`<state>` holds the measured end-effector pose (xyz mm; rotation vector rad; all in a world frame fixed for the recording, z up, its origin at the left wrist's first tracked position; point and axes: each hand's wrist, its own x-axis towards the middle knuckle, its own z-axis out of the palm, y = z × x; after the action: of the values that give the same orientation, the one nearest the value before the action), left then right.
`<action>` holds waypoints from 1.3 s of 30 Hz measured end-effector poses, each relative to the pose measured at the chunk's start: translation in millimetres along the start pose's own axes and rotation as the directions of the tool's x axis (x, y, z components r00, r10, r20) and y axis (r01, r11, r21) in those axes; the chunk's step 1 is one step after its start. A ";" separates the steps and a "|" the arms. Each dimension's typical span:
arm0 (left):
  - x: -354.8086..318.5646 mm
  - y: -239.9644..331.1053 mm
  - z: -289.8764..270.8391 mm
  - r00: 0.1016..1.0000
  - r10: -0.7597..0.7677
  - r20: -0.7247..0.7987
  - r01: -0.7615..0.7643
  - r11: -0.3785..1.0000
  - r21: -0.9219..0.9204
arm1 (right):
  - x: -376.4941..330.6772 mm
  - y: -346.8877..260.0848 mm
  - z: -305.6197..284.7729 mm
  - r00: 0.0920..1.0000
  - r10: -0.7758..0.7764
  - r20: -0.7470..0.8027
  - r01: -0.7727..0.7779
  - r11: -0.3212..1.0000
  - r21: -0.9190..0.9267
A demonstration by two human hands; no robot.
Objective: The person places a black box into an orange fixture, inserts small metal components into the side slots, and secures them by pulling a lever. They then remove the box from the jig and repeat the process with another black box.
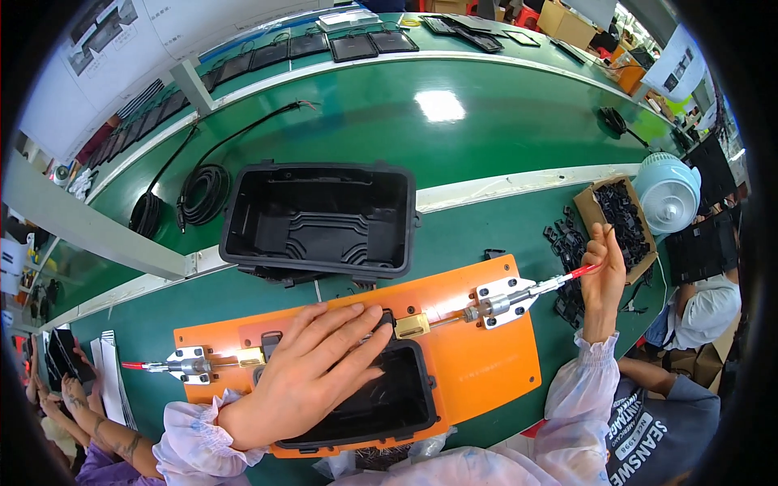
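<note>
My left hand (312, 377) lies flat, fingers spread, over a black plastic box (405, 405) set in an orange fixture plate (486, 373). It covers the box's far left part. My right hand (605, 271) is raised at the right, its fingers drawn together. A thin dark piece shows at the fingertips, too small to name. The red handle of the right toggle clamp (506, 304) reaches that hand's palm side. This clamp's rod runs to a brass block (412, 326) near the box. A matching left toggle clamp (192, 366) points outward.
A larger black open box (324, 223) stands behind the fixture. At right are a cardboard carton (616, 215) of small black parts, loose black clips (567, 243) and a pale blue fan (667, 194). Coiled black cables (203, 194) lie back left. Co-workers sit at both sides.
</note>
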<state>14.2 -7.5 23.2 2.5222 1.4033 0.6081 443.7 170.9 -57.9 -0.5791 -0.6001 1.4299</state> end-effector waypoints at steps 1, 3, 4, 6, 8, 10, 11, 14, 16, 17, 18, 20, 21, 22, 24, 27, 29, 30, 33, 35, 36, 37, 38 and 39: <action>-1.3 0.5 -1.5 1.000 0.008 0.004 -0.008 1.000 0.006 | 2.6 2.6 8.8 1.000 0.006 0.004 -0.006 1.000 0.006; -2.3 1.3 0.4 1.000 0.020 0.009 -0.020 1.000 0.006 | 4.5 -2.8 36.7 0.953 -0.005 0.303 -0.064 0.973 0.219; -3.2 2.2 2.4 1.000 0.029 0.000 -0.029 0.999 0.025 | 5.5 -8.0 50.5 0.952 -0.055 0.300 -0.027 0.965 0.261; -2.6 2.2 7.3 0.999 0.039 -0.007 -0.039 0.998 0.040 | 0.2 -17.6 75.3 0.917 -0.129 0.377 0.114 0.992 0.062; -4.2 3.8 4.3 0.999 0.050 -0.012 -0.049 0.998 0.048 | -20.3 -18.6 131.8 0.908 -0.139 0.396 0.220 0.961 -0.167; -6.3 0.3 7.4 0.998 0.052 -0.034 -0.051 0.998 0.031 | -24.7 -16.7 148.4 0.897 -0.141 0.418 0.317 0.865 -0.389; -5.2 -1.3 9.7 0.997 0.063 -0.054 -0.063 0.998 0.009 | -22.2 -19.8 148.3 0.915 -0.082 0.394 0.279 0.836 -0.472; -2.6 -1.3 12.0 0.995 0.082 -0.066 -0.083 0.996 -0.019 | -22.0 -24.7 156.4 0.931 -0.004 0.364 0.245 0.747 -0.618; -4.6 -0.1 12.1 0.994 0.084 -0.069 -0.084 0.996 -0.010 | -20.1 -24.7 159.3 0.933 -0.001 0.359 0.278 0.634 -0.722; -4.6 0.4 12.2 0.994 0.089 -0.064 -0.089 0.996 -0.001 | -20.1 -24.8 161.5 0.932 0.031 0.362 0.263 0.630 -0.730; -3.9 0.4 12.5 0.994 0.085 -0.073 -0.085 0.996 0.006 | -19.3 -25.5 163.4 0.927 0.031 0.373 0.271 0.631 -0.727; -5.2 0.9 12.2 0.993 0.091 -0.080 -0.093 0.996 -0.017 | -20.2 -25.8 167.1 0.934 0.076 0.349 0.244 0.579 -0.778; -6.1 1.3 12.0 0.993 0.085 -0.082 -0.086 0.996 -0.012 | -21.5 -26.8 170.2 0.935 0.113 0.337 0.217 0.569 -0.793; -5.7 0.9 12.1 0.993 0.086 -0.078 -0.087 0.996 -0.011 | -20.4 -27.7 169.4 0.933 0.113 0.343 0.221 0.571 -0.791; -5.5 1.1 13.5 0.993 0.086 -0.076 -0.087 0.996 -0.007 | -17.6 -29.1 165.1 0.934 0.125 0.335 0.212 0.559 -0.802; -5.1 0.7 17.3 0.994 0.055 -0.099 -0.057 0.998 -0.023 | -20.1 -21.6 154.4 0.953 -0.040 0.300 0.215 0.785 -0.580; -5.7 -2.3 12.7 0.988 0.010 -0.155 -0.029 0.992 -0.125 | -17.5 -19.2 141.1 0.943 -0.097 0.319 0.239 0.864 -0.443; -6.5 -0.4 12.4 0.988 0.011 -0.157 -0.033 0.990 -0.139 | -15.2 -21.6 130.4 0.931 -0.158 0.330 0.261 0.919 -0.295; -4.3 -2.8 14.5 0.989 0.002 -0.150 -0.028 0.986 -0.167 | -2.2 -28.3 98.3 0.953 -0.135 0.272 0.207 0.943 -0.259; -0.3 -2.1 14.1 0.987 0.010 -0.157 -0.040 0.981 -0.191 | -5.5 -30.1 108.0 0.968 -0.111 0.226 0.177 0.938 -0.298; 2.3 -2.5 14.7 0.987 0.021 -0.162 -0.055 0.976 -0.210 | -6.9 -34.1 118.0 0.968 -0.107 0.228 0.176 0.936 -0.304; -0.9 -3.9 13.8 0.988 0.006 -0.152 -0.037 0.978 -0.205 | -10.4 -27.2 137.5 0.960 -0.076 0.270 0.197 0.867 -0.457; -3.5 -6.3 13.5 0.987 0.006 -0.159 -0.036 0.982 -0.183 | -13.1 -21.1 151.7 0.950 -0.043 0.309 0.230 0.767 -0.599; -6.4 -8.7 13.2 0.986 0.004 -0.165 -0.031 0.987 -0.159 | -13.3 -13.0 156.7 0.951 -0.039 0.306 0.228 0.756 -0.613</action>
<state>10.3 -7.8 6.6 2.4064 1.3247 0.9130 344.6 158.3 64.2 -0.8591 -1.3667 1.1494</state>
